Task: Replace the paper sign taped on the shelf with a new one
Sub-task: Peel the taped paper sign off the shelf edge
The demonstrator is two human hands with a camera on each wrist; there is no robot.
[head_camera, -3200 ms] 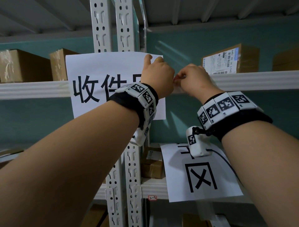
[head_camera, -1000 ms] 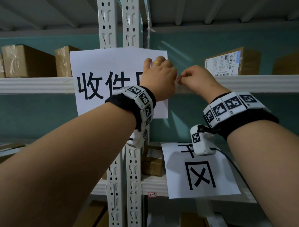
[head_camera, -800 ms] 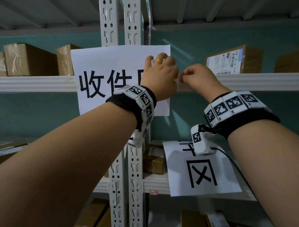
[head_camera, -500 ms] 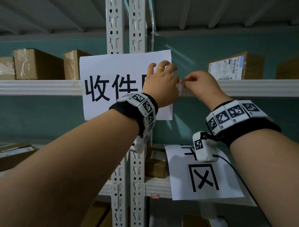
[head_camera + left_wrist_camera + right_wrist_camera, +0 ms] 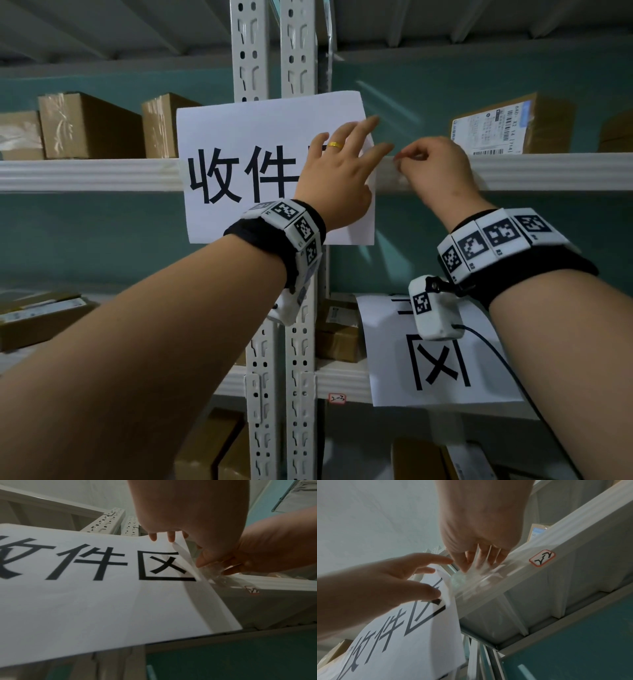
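The left hand (image 5: 337, 178), curled against the white paper sign with black characters (image 5: 239, 171) half a second ago, now spreads flat on it. The right hand (image 5: 433, 164) pinches the clear tape (image 5: 471, 574) off the white shelf rail (image 5: 548, 171); the sign's right edge is coming free.

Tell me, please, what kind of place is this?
Probably a parcel storeroom or pickup depot. White metal shelving holds cardboard boxes, one with a barcode shipping label, and a printed paper sign hangs on the shelf edge.
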